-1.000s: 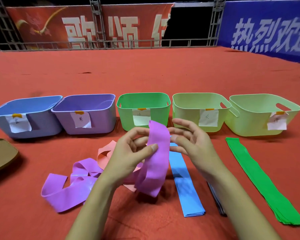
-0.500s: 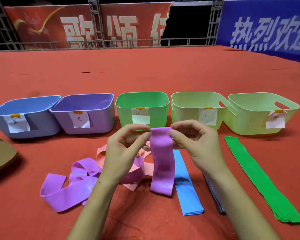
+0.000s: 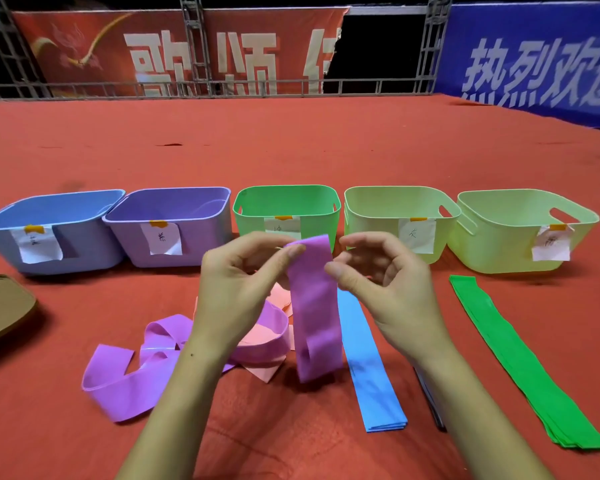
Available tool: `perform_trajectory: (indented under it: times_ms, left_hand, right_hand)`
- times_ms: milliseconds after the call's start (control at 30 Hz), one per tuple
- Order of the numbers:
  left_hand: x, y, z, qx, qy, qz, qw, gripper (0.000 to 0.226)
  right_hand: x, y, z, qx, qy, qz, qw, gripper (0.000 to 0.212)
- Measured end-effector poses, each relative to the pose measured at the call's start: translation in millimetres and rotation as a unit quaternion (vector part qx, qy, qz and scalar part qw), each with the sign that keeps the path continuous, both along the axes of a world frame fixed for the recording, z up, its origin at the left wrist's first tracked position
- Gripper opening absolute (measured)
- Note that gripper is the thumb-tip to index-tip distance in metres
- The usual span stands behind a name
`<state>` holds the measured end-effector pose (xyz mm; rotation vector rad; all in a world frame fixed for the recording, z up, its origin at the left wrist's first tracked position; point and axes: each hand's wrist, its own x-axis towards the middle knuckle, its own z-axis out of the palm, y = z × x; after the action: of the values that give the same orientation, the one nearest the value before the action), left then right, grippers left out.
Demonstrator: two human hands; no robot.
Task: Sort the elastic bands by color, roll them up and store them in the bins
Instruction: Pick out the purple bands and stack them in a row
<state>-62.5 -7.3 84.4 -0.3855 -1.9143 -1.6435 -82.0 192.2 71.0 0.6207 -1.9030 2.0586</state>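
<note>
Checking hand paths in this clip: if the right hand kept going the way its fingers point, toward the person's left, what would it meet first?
Most likely the hanging purple elastic band, which the left hand pinches at its top. The right hand curls beside it with a small gap, though depth is hard to judge.

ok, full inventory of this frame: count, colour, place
bins: 5 in a row; blue, purple, green, two pale yellow-green; each paper-labelled
held purple band: 1, hanging at centre
loose purple bands: count unclear, tangled near left
pink bands: count unclear, under the purple ones
blue bands: flat stack, centre-right
dark bands: mostly hidden by right forearm
green bands: flat stack, right
brown lid: 1, far left
left hand: pinches band's top
right hand: open beside band
</note>
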Motion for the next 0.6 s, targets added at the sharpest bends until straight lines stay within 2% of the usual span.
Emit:
perform_trajectory:
  times_ms: [100, 200, 367, 433, 533, 600]
  left_hand:
    - [-3.1, -7.5, 15.6, 0.006, -0.003, 0.007, 1.000, 0.006]
    - [-8.6, -18.0, 28.4, 0.006, -0.018, 0.019, 1.000, 0.007]
    - [-13.7, -32.7, 29.3, 0.081, -0.021, 0.071, 0.994, 0.009]
    - [-15.7, -36.6, 27.4, 0.104, -0.023, 0.095, 0.990, 0.009]
    - [-19.6, -47.3, 28.6, 0.130, -0.019, 0.126, 0.983, 0.011]
    - [-20.7, -55.7, 30.7, 0.138, -0.007, 0.141, 0.980, 0.011]
  right_hand:
    - [-6.9, -3.7, -13.6, 0.069, -0.054, 0.079, 0.993, 0.051]
    - [-7.2, -11.7, -30.6, 0.086, -0.115, 0.184, 0.972, 0.055]
    - [1.6, -37.1, -52.8, 0.183, -0.043, 0.080, 0.979, 0.069]
    - [-1.4, -40.9, -61.7, 0.199, -0.043, 0.086, 0.975, 0.069]
    - [-5.1, -37.2, -68.6, 0.188, -0.091, 0.126, 0.970, 0.070]
    - [-4.3, -35.9, -70.3, 0.191, -0.101, 0.147, 0.965, 0.063]
